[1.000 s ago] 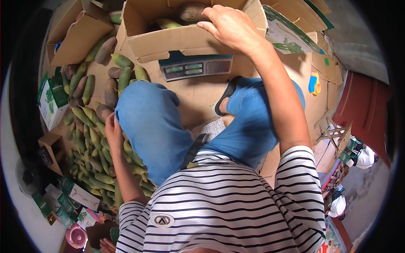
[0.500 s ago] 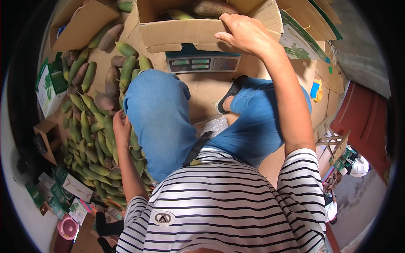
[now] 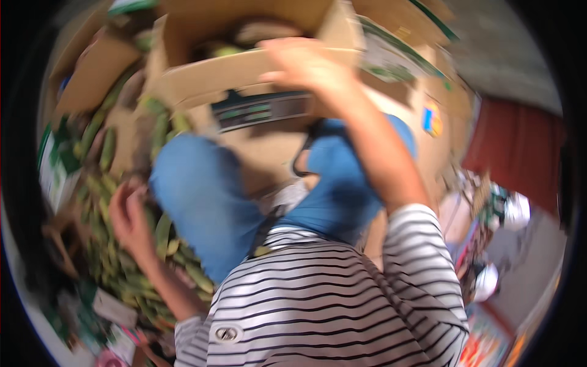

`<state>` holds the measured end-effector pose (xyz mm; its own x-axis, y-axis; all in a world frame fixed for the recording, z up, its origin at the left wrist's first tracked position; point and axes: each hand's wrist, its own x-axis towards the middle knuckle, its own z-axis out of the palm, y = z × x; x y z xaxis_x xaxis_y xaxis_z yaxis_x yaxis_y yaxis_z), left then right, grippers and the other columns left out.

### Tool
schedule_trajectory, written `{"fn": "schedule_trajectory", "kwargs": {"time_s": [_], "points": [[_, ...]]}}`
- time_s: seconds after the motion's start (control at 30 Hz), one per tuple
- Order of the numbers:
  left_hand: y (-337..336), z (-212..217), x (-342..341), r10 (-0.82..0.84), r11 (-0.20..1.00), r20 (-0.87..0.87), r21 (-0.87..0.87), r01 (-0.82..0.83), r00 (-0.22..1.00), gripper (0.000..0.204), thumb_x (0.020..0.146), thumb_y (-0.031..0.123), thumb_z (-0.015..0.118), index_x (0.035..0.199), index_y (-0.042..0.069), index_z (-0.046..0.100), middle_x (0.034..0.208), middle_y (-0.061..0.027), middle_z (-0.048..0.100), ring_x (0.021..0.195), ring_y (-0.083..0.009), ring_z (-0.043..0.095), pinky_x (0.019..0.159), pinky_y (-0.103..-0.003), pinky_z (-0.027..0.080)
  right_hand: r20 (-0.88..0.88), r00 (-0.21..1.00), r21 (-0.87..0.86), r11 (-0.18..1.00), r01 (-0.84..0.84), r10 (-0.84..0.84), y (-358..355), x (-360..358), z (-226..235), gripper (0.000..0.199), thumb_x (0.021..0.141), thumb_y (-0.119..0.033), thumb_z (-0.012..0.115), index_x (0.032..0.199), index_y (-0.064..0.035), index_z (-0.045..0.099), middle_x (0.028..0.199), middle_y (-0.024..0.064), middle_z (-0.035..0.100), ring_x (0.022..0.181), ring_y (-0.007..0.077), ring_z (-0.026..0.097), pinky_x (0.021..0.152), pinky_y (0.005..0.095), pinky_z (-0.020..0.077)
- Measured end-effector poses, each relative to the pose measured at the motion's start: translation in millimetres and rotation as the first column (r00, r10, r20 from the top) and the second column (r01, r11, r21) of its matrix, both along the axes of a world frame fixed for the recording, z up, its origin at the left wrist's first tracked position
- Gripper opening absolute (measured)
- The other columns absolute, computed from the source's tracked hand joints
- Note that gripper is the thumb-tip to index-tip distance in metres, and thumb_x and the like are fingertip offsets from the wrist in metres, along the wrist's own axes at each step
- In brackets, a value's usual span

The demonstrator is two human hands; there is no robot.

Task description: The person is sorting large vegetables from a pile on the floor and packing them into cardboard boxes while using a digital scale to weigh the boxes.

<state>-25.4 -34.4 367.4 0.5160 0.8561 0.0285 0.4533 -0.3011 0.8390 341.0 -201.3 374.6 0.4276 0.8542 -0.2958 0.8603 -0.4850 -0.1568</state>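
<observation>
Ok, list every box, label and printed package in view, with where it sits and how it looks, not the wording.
Cardboard box: ahead of the knees, brown, open-topped; right hand at its rim.
Dark label: box front, rectangular strip with greenish marks.
Sticker: cardboard to the right, small, blue and yellow.
Green-and-white package: far left, near the left hand, blurred.
Printed panel: upper right, green and white.

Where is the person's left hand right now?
In the head view, the left hand is low on the left side, beside the left knee in blue jeans, down on the pile of long green produce on the floor.
</observation>
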Motion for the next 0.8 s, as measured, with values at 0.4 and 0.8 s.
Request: {"fn": "schedule_trajectory", "kwargs": {"time_s": [0.4,0.8], "points": [[-67,87,226,-0.522,0.443,-0.528,0.503,0.742,0.669,0.025,0.084,0.008,0.063,0.107,-0.001,0.056,0.107,-0.0182,0.059,0.101,-0.0341,0.058,0.084,-0.041,0.047,-0.034,0.943,0.559,0.776,0.294,-0.332,40,15,30,0.023,0.076,-0.022,0.065,0.091,-0.0033,0.067,0.088,0.0161,0.069,0.085,0.0295,0.068,0.072,0.0405,0.0534],[-53,-72,268,-0.331,0.002,-0.740,0.620,0.785,0.586,0.049,0.087,0.027,0.054,0.133,0.011,0.049,0.136,-0.0107,0.048,0.131,-0.0302,0.039,0.105,-0.056,0.027,-0.076,0.926,0.966,0.205,0.160,-0.369,-27,-21,79,0.018,0.077,-0.020,0.065,0.086,-0.0048,0.064,0.090,0.0117,0.064,0.078,0.0263,0.063,0.072,0.0403,0.0512]]}}
